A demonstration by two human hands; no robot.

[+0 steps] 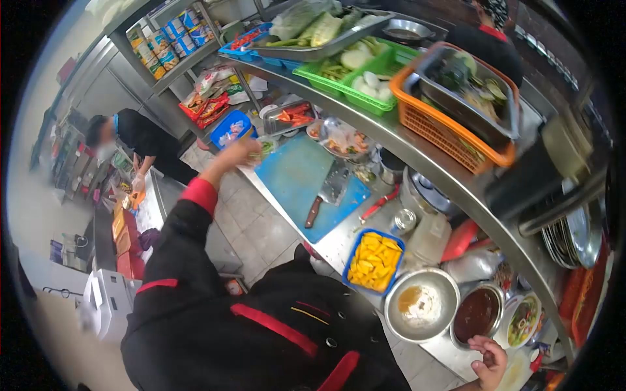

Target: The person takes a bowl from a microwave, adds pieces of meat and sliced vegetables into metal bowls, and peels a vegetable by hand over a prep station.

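My left hand (pixel 239 152) is stretched out beside a blue basket (pixel 228 120) of pale pieces and some green herbs (pixel 266 147); its fingers are too small and blurred to read. Just right of it lies a blue cutting board (pixel 287 171) with a cleaver (pixel 334 182) on it. My right hand (pixel 489 360) is low at the right, fingers apart and slightly curled, holding nothing. It is by the rim of a pot of dark red sauce (pixel 478 315). A metal bowl (pixel 422 305) with white and brown contents sits left of that pot, next to a blue basket of yellow pieces (pixel 374 262).
A metal shelf (pixel 404 138) above the counter carries green baskets (pixel 365 96) and an orange basket (pixel 443 130). Red-handled tool (pixel 380 203), jar (pixel 403 221) and salad bowl (pixel 523 320) stand on the counter. Another person (pixel 147 140) bends over a counter at left; another stands behind the shelf.
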